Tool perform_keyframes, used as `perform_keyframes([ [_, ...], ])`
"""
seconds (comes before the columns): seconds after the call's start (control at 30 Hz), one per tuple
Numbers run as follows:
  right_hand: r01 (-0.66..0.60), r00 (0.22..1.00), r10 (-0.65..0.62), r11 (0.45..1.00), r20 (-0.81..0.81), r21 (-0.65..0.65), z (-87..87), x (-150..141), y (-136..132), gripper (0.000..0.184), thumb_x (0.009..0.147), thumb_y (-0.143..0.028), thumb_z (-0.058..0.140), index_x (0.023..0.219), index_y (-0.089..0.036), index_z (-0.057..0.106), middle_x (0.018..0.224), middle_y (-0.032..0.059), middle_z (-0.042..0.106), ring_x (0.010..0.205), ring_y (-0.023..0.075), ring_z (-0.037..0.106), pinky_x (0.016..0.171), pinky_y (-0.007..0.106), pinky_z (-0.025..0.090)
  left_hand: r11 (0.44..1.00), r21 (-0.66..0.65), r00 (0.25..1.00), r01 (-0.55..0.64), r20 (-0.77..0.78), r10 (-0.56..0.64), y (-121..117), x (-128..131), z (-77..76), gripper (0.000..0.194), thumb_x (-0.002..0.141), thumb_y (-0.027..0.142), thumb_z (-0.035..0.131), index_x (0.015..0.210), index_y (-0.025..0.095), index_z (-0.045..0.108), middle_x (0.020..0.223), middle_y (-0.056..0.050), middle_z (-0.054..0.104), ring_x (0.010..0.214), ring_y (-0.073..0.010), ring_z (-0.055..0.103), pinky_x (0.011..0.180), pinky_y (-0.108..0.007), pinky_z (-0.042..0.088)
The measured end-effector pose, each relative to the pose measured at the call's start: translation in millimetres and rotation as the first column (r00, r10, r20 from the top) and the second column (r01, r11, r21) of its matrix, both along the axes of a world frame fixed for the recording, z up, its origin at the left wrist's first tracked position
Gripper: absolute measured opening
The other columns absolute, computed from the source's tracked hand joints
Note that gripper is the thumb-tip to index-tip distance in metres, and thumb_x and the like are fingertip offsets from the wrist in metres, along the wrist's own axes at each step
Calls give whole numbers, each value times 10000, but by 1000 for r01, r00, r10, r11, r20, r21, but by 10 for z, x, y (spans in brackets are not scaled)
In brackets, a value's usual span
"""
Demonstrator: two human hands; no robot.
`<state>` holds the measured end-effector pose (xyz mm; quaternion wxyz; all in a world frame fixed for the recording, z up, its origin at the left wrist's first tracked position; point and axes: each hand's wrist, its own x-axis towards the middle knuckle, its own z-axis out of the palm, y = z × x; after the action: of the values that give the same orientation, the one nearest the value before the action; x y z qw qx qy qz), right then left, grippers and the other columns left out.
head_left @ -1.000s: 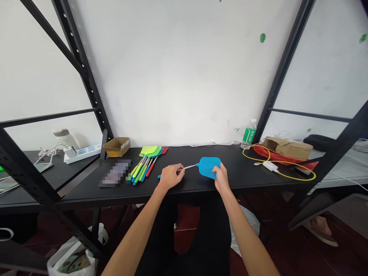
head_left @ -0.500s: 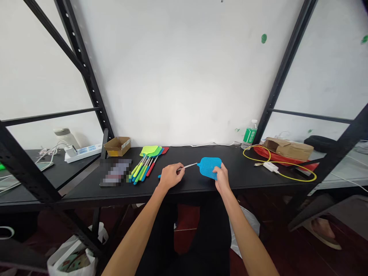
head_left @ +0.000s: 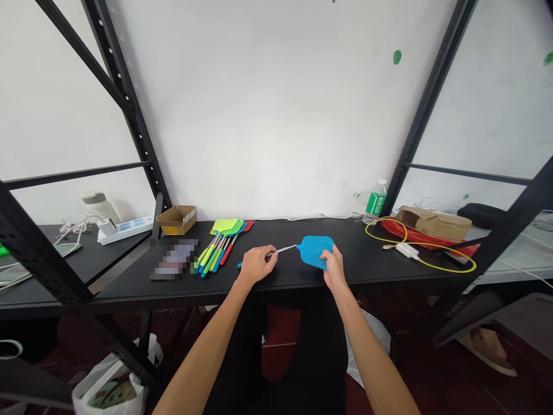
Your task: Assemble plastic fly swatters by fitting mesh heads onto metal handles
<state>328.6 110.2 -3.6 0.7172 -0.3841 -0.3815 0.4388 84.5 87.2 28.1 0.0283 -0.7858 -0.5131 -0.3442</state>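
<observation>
A blue fly swatter [head_left: 314,251] with a perforated head and a thin metal shaft lies crosswise between my hands, just above the black desk. My left hand [head_left: 258,264] is closed around its shaft, close to the blue handle end, which peeks out on the left. At the other end, my right hand [head_left: 333,267] pinches the head by its right edge, thumb on top. Left of my left hand, several more fly swatters [head_left: 218,249] lie fanned in a pile, with yellow, green, blue and red heads and handles.
A small open cardboard box [head_left: 176,220] and a blurred-out flat item [head_left: 176,260] sit at left. To the right stand a water bottle [head_left: 375,203], a yellow cable [head_left: 449,268] with a white adapter, and a brown carton [head_left: 432,223] on red plastic. Black metal posts [head_left: 425,109] flank the desk.
Both hands keep the same hold on the blue fly swatter. The whole view has shifted very slightly; nothing on the desk has moved.
</observation>
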Motion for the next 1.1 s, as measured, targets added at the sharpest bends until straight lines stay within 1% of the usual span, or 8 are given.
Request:
perform_keyframes([
  [0.17,-7,1000,7,1000,-11,4,23,-5,-27,189,531,-179,548,716,-210,527,655,-56,479,625,124,367,570,250,318,1000,7,1000,26,3,-26,0,-5,3,230,930,313,510,912,254,732,772,9,726,745,-177,656,646,-267,365],
  [0.3,8,998,-7,1000,-55,15,70,-17,-66,195,556,-196,579,751,-206,573,663,-54,505,625,124,411,571,242,355,999,7,999,35,13,-35,-2,-7,5,228,915,299,522,900,256,745,791,9,737,757,-176,661,657,-263,369],
  [0.4,63,988,-62,998,-145,2,101,-15,-80,352,586,-248,625,934,-208,660,751,-32,598,683,154,516,606,260,419,1000,-1,1000,28,11,-28,-8,-3,2,227,897,285,531,862,253,752,777,5,737,752,-176,660,660,-263,367],
  [0.47,112,974,-113,994,-197,-16,107,-4,-75,478,610,-290,646,1081,-210,674,812,-13,640,730,178,565,623,275,448,1000,-4,1000,26,8,-26,-13,1,3,221,883,275,537,838,251,752,768,4,736,750,-175,660,656,-263,364],
  [0.6,168,944,-164,986,-286,-10,101,23,-57,552,662,-322,649,1202,-211,649,741,-29,625,691,165,575,610,262,449,999,-8,999,32,-9,-32,-24,8,9,204,857,270,549,788,247,740,745,5,727,738,-174,652,647,-266,352],
  [0.7,163,929,-151,987,-338,6,109,32,-54,507,678,-325,644,1169,-200,667,783,-17,663,743,166,615,648,261,476,999,-13,999,29,-23,-29,-28,11,14,203,846,271,547,761,244,730,731,8,720,727,-172,646,637,-270,342],
  [0.9,125,926,-119,992,-360,-7,134,24,-50,398,689,-345,669,1049,-186,724,923,24,733,902,199,669,757,293,525,1000,-27,998,16,-67,-18,-28,11,18,193,824,273,548,729,242,713,721,7,719,722,-179,643,611,-279,314],
  [1.1,122,944,-116,993,-310,0,95,13,-35,372,701,-384,680,1001,-175,753,950,40,743,919,226,674,783,330,531,1000,-21,998,17,-55,-18,-38,13,20,186,831,279,549,743,244,709,705,7,713,716,-183,651,621,-276,333],
])
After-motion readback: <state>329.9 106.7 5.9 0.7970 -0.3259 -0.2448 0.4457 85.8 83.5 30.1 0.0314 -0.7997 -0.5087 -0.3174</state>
